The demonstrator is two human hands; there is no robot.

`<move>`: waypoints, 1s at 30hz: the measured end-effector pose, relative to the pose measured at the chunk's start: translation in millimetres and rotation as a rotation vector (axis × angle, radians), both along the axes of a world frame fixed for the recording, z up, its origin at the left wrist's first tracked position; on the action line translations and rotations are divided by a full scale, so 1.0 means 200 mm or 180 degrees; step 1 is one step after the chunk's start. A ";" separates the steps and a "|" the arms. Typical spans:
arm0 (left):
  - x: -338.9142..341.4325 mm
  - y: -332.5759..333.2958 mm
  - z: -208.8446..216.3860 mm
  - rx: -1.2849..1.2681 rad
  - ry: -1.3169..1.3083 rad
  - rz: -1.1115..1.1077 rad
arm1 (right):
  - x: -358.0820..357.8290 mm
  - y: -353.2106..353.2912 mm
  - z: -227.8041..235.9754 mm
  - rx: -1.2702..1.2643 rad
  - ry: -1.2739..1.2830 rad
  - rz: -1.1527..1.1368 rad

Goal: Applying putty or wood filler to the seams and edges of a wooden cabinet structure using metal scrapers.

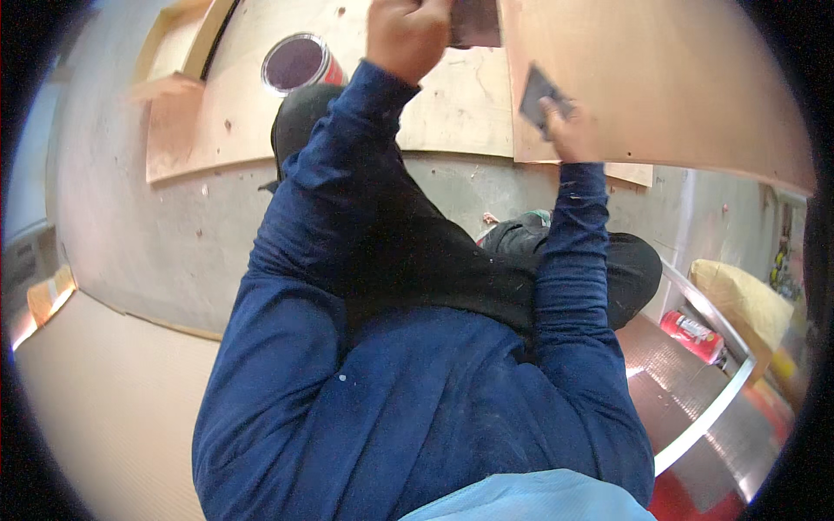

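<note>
My left hand (404,36) is closed around a dark flat object (475,22) at the top edge of the view, above a plywood sheet (460,104) on the floor. My right hand (566,128) grips a small dark grey flat scraper (539,91) and presses it against a large tilted plywood panel (669,78) at the upper right. Both arms wear dark blue sleeves, and my black-trousered knees are bent below them.
An open red tin (297,62) with dark liquid stands on the plywood at upper left. Wooden offcuts (178,39) lie on the grey concrete floor (148,234). A red canister (692,334) and a yellowish sack (745,300) sit at right beside a metal-edged board (686,391).
</note>
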State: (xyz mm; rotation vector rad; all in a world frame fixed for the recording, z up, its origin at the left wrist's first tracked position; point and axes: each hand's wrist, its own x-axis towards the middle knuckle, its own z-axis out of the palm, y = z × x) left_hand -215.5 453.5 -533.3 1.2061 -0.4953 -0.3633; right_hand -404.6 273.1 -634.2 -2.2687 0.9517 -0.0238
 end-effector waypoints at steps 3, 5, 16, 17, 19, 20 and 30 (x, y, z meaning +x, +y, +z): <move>-0.04 0.00 0.02 0.0106 0.0188 0.0023 | -0.01 0.04 0.19 0.0159 -0.1161 -0.0265; -0.07 0.00 0.02 0.0191 0.0459 0.0043 | -0.02 0.12 0.29 0.0381 -0.2166 -0.0490; -0.09 0.03 0.07 0.0076 -0.0224 -0.0081 | 0.01 0.17 0.25 -0.0242 -0.1571 -0.0537; -0.08 0.04 0.09 0.0216 0.0191 -0.0206 | 0.01 0.15 0.26 -0.0155 -0.1682 -0.0656; -0.06 0.05 0.10 0.0330 0.0439 -0.0279 | 0.00 0.13 0.25 0.0242 -0.2073 -0.0604; -0.05 0.06 0.11 0.0445 0.0664 -0.0361 | -0.01 0.12 0.24 0.0641 -0.2535 -0.0558; 0.03 -0.10 -0.21 0.0141 -0.0276 0.0220 | 0.07 0.04 -0.44 0.1791 -0.1931 -0.0860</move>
